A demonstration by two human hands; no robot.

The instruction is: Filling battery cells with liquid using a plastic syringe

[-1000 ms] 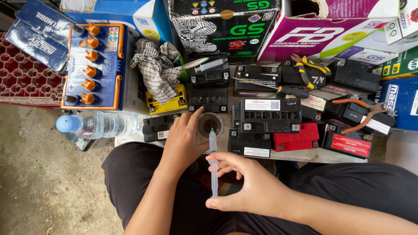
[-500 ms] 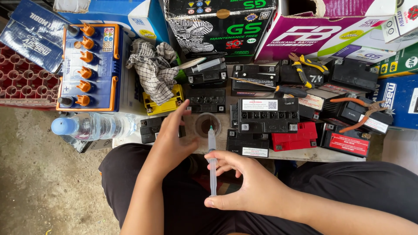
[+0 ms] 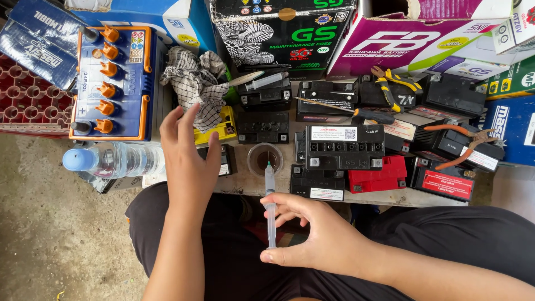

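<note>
My right hand [image 3: 312,234] holds a clear plastic syringe [image 3: 271,192] upright over my lap, its green tip pointing at a small clear cup [image 3: 264,158] of dark liquid on the low board. My left hand [image 3: 186,153] is open, fingers spread, raised over a small black battery [image 3: 223,160] and close to the lying water bottle [image 3: 114,159]. It holds nothing. A larger black battery [image 3: 343,147] with a white label stands right of the cup.
A blue battery with orange caps [image 3: 111,83] sits at left beside a red crate [image 3: 30,103]. A checked cloth [image 3: 195,83], a yellow battery [image 3: 220,129], pliers [image 3: 393,86], a screwdriver [image 3: 356,114], red batteries [image 3: 382,175] and cardboard boxes [image 3: 284,33] crowd the board.
My left hand has left the cup and moved left and up toward the bottle, fingers spreading. The right hand keeps the syringe in nearly the same place.
</note>
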